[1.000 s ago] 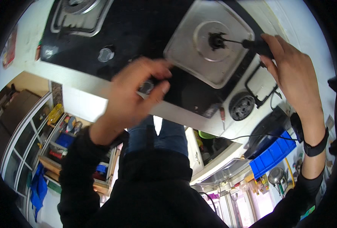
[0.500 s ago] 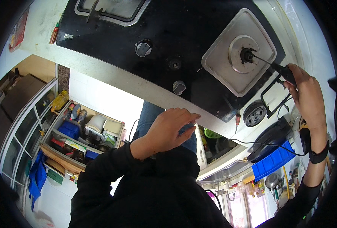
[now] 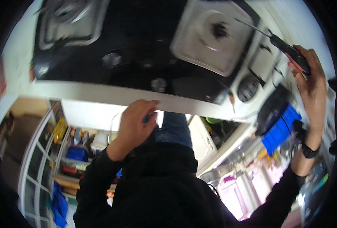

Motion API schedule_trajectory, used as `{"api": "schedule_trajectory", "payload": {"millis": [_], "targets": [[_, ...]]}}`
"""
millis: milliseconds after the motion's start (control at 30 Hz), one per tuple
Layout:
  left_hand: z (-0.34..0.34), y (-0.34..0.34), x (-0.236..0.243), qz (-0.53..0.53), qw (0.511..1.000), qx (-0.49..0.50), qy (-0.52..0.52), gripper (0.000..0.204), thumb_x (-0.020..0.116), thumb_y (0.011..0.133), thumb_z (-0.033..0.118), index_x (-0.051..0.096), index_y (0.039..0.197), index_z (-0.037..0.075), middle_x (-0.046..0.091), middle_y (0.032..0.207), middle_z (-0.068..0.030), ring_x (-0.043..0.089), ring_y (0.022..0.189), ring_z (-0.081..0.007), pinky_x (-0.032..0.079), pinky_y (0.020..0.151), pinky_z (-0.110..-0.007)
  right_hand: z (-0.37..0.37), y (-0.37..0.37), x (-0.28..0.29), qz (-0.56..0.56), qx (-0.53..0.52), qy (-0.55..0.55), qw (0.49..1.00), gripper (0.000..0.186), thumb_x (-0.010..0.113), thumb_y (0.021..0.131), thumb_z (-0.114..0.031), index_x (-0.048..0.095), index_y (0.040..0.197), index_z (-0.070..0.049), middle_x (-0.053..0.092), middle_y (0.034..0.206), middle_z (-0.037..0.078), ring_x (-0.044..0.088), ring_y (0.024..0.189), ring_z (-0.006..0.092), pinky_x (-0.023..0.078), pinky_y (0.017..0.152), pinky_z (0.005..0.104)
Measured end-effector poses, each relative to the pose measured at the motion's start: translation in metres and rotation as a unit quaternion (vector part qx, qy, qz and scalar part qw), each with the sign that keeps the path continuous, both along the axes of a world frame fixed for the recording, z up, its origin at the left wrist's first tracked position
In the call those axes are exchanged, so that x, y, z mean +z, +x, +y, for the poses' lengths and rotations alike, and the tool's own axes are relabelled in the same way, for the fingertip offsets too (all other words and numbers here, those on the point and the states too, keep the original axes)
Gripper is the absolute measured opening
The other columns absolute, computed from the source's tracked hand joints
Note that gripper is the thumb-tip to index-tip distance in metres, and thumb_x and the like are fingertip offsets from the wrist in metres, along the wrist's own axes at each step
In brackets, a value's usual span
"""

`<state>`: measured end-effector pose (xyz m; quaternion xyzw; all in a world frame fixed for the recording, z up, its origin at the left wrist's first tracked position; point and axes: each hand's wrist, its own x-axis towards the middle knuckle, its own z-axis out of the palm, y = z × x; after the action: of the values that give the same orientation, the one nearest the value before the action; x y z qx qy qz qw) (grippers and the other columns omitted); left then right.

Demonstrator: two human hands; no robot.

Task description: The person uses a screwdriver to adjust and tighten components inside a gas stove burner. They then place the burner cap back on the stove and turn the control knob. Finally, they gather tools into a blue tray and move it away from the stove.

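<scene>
Screwdriver (image 3: 290, 52) gripped in right hand (image 3: 309, 78), shaft angled over the cooktop's right burner tray.
Dark handle with a reddish strip; thin metal shaft points up-left, tip over the steel tray (image 3: 189, 53), right of the burner centre (image 3: 219, 30). Tip blurred; cannot tell clearance. Right hand is closed around the handle's rear end, fingers and thumb wrapped. Left hand (image 3: 134, 123) hangs near the counter edge (image 3: 77, 90), below the front knob (image 3: 159, 85), fingers bent toward thumb; cannot tell if the dark patch between them is held. Handling, judged by look: light, rigid, handle probably grippy unless greasy, not fragile, though a shaft that slim might flex under side load. Best hold: mid-handle for control; keep fingers off the shaft.
</scene>
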<state>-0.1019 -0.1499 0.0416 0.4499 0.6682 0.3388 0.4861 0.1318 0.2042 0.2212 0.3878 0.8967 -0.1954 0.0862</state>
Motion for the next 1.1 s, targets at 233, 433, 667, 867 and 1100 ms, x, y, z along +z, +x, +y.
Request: {"api": "schedule_trajectory", "payload": {"millis": [233, 433, 667, 867, 1100], "targets": [[0.007, 0.024, 0.005, 0.007, 1.0, -0.001, -0.023, 0.033, 0.068, 0.084, 0.001, 0.066, 0.117, 0.002, 0.067, 0.092, -0.0084, 0.065, 0.079, -0.0192, 0.051, 0.074, -0.03, -0.2, 0.207, -0.076, 0.253, -0.63, -0.051, 0.732, 0.051, 0.067, 0.098, -0.037, 0.057, 0.134, -0.001, 0.044, 0.075, -0.007, 0.037, 0.065, 0.0017, 0.03, 0.055, 0.0191], [0.005, 0.038, -0.014, 0.121, 0.991, 0.053, -0.019, 0.028, 0.071, 0.088, 0.006, 0.064, 0.115, 0.003, 0.063, 0.086, -0.0036, 0.057, 0.074, -0.0125, 0.043, 0.065, -0.027, -0.323, 0.269, -0.194, 0.341, -0.729, -0.007, 0.593, 0.045, 0.062, 0.102, -0.033, 0.056, 0.134, -0.002, 0.052, 0.083, -0.004, 0.042, 0.067, 0.0026, 0.033, 0.058, 0.0191], [0.0, 0.066, -0.001, 0.187, 0.98, 0.062, -0.04, 0.026, 0.069, 0.092, 0.013, 0.062, 0.114, 0.001, 0.062, 0.083, -0.0023, 0.055, 0.073, -0.011, 0.042, 0.067, -0.027, -0.285, 0.304, -0.271, 0.193, -0.606, 0.198, 0.746, 0.046, 0.066, 0.098, -0.026, 0.056, 0.127, 0.008, 0.059, 0.112, 0.015, 0.058, 0.102, 0.0246, 0.044, 0.094, 0.0354], [-0.016, 0.1, 0.007, 0.185, 0.981, 0.046, -0.041, 0.024, 0.067, 0.094, 0.014, 0.063, 0.112, 0.001, 0.063, 0.083, -0.0041, 0.056, 0.073, -0.0131, 0.044, 0.067, -0.028, -0.262, 0.315, -0.26, 0.133, -0.597, 0.16, 0.775, 0.058, 0.074, 0.09, -0.027, 0.053, 0.135, 0.004, 0.052, 0.117, 0.019, 0.053, 0.107, 0.0305, 0.044, 0.095, 0.0412], [-0.013, 0.128, -0.002, 0.136, 0.989, 0.012, -0.05, 0.022, 0.067, 0.092, 0.011, 0.064, 0.111, 0.002, 0.063, 0.083, -0.0051, 0.056, 0.073, -0.0143, 0.044, 0.067, -0.029, -0.221, 0.257, -0.234, 0.223, -0.421, 0.201, 0.856, 0.061, 0.08, 0.083, -0.024, 0.055, 0.134, -0.001, 0.054, 0.115, 0.017, 0.053, 0.108, 0.0336, 0.044, 0.095, 0.0436]]}}
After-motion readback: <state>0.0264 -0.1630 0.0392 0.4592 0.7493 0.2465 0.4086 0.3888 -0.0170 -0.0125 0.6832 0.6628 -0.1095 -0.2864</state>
